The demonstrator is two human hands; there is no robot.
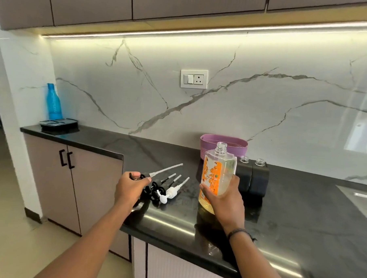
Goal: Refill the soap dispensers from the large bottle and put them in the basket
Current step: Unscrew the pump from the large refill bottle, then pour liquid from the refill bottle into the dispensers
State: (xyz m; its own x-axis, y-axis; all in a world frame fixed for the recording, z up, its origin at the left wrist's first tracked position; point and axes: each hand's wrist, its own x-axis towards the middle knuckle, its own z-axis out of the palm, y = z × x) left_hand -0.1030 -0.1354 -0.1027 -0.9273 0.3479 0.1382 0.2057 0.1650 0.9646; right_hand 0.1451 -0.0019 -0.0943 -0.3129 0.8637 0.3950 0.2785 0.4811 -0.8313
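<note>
Head view: right hand [224, 195] wrapped round the uncapped large bottle [217, 171]; left hand [128, 187] pinching a black pump [156, 173]. Dispensers [252, 177] open-necked, just beside basket [237, 145] — park the pump, steady a dispenser, pour slowly.

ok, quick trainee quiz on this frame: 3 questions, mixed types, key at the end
1. True or false: the large bottle in the right hand has its cap off.
2. Pick one: the left hand holds A) a black pump with a long tube, B) the white pump, C) nothing.
3. Short answer: how many dispensers with open necks show just right of the bottle?

Key: 1 true; 2 A; 3 two.
</note>
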